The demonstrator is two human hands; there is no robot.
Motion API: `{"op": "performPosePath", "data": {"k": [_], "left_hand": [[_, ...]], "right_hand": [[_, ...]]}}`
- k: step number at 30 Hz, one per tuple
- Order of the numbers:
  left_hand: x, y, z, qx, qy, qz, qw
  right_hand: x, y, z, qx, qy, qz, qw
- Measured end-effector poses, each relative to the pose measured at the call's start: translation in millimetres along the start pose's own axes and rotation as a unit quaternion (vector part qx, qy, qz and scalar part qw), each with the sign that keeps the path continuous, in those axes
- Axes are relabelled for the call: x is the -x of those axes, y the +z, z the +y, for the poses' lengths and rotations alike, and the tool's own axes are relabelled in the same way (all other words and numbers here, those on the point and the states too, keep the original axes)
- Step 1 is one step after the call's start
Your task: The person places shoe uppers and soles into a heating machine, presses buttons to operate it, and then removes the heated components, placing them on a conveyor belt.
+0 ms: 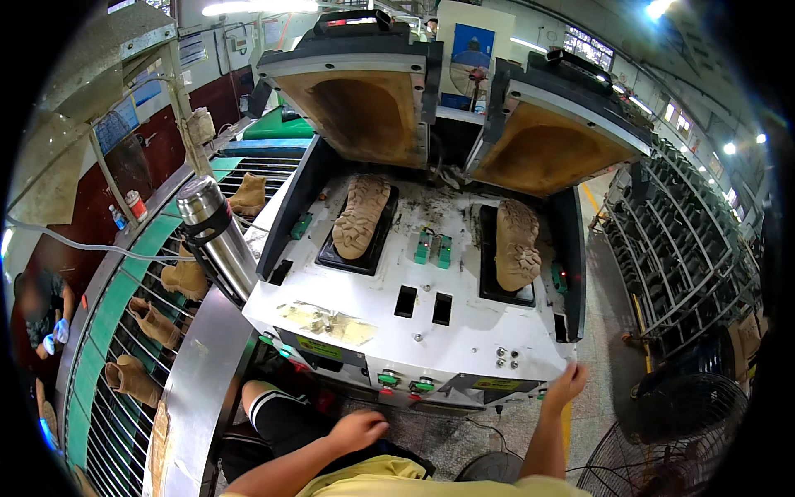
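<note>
My left hand (358, 431) is closed in a loose fist, with nothing seen in it, above my lap and in front of the press machine (364, 311). Curled fingers close my right hand (566, 385) beside the machine's front right corner, also with nothing visible in it. On the white machine top lie two tan boot soles facing up, a left sole (362, 215) and a right sole (517, 244), each over a black pad. Whatever is under them is hidden. Above them, the left lid (348, 112) and the right lid (555, 137) are raised, showing brown hollowed undersides.
Left of the machine, a roller conveyor (91, 439) carries several tan boots (153, 321). A steel flask (217, 236) stands by the machine's left side. To the right are a rack (675, 232) of dark items and a caged fan (675, 439). Another person (50, 311) is at far left.
</note>
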State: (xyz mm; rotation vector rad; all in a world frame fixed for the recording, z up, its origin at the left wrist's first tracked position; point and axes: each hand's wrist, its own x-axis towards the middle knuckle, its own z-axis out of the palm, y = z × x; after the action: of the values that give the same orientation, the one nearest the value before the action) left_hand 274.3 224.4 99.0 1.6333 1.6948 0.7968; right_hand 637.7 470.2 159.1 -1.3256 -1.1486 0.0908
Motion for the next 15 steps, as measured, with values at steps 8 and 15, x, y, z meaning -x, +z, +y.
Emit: {"op": "performPosePath", "data": {"k": [8,15], "left_hand": [[-107,52,40,0.014,0.029,-0.072,0.997],[-35,-29,-10,0.028,-0.009,0.004,1.0]], "right_hand": [[58,-39,60,-0.374,0.634,-0.004,0.677],[171,2,21,0.041,0.357,-0.536,0.764]]}}
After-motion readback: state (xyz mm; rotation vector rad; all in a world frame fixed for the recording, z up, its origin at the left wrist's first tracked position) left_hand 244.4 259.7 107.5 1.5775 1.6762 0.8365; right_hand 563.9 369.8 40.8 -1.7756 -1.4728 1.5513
